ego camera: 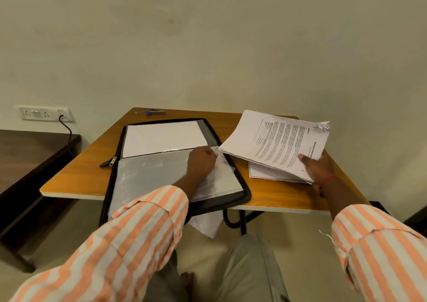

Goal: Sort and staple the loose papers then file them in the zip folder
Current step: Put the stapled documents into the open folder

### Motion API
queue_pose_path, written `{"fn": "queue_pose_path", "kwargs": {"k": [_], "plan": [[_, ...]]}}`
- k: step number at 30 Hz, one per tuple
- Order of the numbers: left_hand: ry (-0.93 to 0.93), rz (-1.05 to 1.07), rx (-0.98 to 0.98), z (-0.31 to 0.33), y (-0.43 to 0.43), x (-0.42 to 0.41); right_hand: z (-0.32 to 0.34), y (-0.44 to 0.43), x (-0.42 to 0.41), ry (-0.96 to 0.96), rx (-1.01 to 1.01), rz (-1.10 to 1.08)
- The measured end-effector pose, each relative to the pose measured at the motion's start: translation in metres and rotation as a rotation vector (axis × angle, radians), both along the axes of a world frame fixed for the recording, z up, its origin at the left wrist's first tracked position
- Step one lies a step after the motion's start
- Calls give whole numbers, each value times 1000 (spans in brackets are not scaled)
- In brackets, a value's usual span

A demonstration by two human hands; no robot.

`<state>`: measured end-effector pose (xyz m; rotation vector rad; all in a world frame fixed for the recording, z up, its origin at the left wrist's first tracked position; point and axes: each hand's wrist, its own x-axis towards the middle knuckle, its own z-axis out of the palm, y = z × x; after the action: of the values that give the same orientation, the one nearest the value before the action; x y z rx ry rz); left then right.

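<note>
Papers [277, 139], a printed stack with a crumpled far corner, are held tilted above the right side of the desk [87, 170]. The right grip [316, 167] pinches the stack at its near edge, thumb on the top page and fingers underneath. A red thread [328, 178] circles that wrist. More sheets [265, 174] lie flat on the desk directly below the raised stack, near the right edge.

Just left of them the zip folder [246, 193] lies spread open across the middle of the desk, its near half hanging over the near edge. A white sheet [161, 137] fills its far half; a clear plastic sleeve [150, 179] covers the near half. The left grip [202, 160] rests on the sleeve's far right corner, fingers curled and pinching the plastic there. The zip pull [108, 161] trails onto the wood at the folder's left side. A few pages [205, 225] droop below the folder, past the desk's near edge.

At the far edge, close to the far left corner, sits a blue stapler [156, 111], with a small pale object [138, 110] beside it, too small to make out.

Beyond the desk's left edge stands a dark table [27, 158], and on the wall above it is a socket panel [44, 113] with a black cable [67, 128] plugged in.
</note>
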<state>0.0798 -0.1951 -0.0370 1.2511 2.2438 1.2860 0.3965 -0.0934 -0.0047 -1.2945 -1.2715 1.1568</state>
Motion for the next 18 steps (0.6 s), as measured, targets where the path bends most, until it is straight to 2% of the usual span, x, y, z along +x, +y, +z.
{"fn": "queue_pose_path", "kwargs": {"k": [5, 10, 18], "plan": [[-18, 62, -52, 6, 5, -8, 3, -2, 7, -18, 41, 6], [-40, 34, -93, 11, 7, -10, 8, 2, 8, -14, 49, 43], [-33, -46, -166, 10, 6, -4, 7, 14, 19, -211, -38, 246]]}}
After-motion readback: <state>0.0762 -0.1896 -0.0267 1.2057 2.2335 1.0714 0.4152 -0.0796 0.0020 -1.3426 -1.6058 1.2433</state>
